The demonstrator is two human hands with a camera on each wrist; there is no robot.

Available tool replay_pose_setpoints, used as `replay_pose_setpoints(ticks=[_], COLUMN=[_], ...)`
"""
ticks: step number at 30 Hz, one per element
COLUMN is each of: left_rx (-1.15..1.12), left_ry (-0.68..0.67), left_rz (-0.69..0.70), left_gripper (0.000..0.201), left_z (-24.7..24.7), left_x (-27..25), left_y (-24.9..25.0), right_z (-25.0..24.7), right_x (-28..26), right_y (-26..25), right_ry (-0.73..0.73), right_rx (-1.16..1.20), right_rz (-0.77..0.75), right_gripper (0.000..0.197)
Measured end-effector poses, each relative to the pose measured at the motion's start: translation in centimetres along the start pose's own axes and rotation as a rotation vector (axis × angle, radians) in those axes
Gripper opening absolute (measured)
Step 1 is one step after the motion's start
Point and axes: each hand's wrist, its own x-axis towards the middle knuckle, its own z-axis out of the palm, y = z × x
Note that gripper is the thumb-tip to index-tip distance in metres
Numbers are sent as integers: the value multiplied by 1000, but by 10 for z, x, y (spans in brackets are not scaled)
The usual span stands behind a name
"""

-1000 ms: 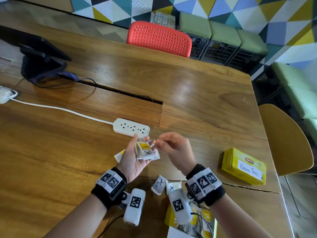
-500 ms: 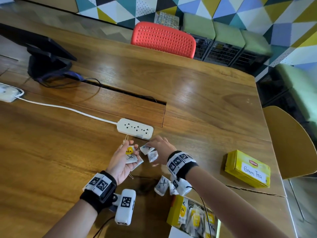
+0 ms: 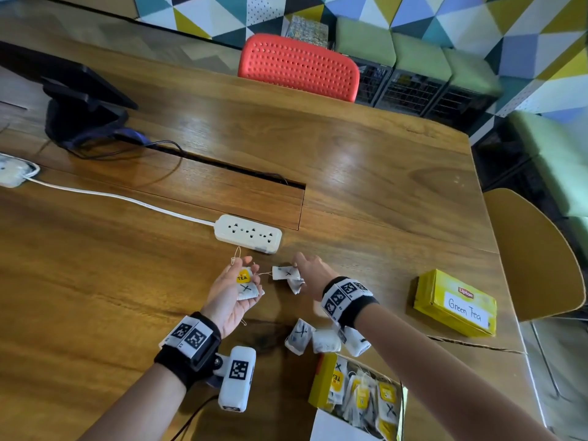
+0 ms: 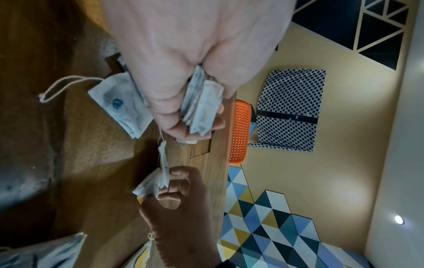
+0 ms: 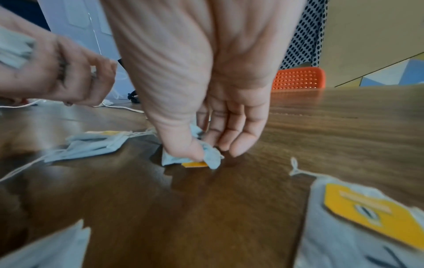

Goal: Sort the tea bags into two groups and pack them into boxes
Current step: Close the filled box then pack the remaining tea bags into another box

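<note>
Two hands busy: left hand [image 3: 234, 289] cups X-marked tea bags [image 3: 245, 289]; right hand [image 3: 310, 272] pinches another tea bag [image 3: 286, 272] on bench [image 3: 95, 281].

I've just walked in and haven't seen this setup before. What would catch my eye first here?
Probably the two hands meeting mid-table: the left hand holds a stack of tea bags marked X, and the right hand pinches another tea bag off the wooden table. Next, the closed yellow box labelled Green Tea at the right, and the open box of tea bags at the near edge.
</note>
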Motion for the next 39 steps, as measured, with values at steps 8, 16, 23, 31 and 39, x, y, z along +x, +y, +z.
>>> replay_pose_setpoints(ticks=[8,16,23,31,39], left_rx=[48,107,132,196,345], left_ry=[-4,28,-22,-98,-64], left_rz=[-28,-102,-173,-155,-49], left_gripper=[21,18,27,20,25], left_z=[1,8,19,16,15], left_x=[2,3,-2,-2,-1], left_y=[-5,-9,-12,-11,-14], right_z=[-9,-36,-51,-50,-50], right_x=[-13,-28,-42,-37,-37], right_y=[15,4,-19,-18,-17], right_ry=[-51,178,189,181,149], right_rx=[233,690,867,726,862], right_rz=[149,147,-188,-121,-65], right_gripper=[29,24,22,30,14])
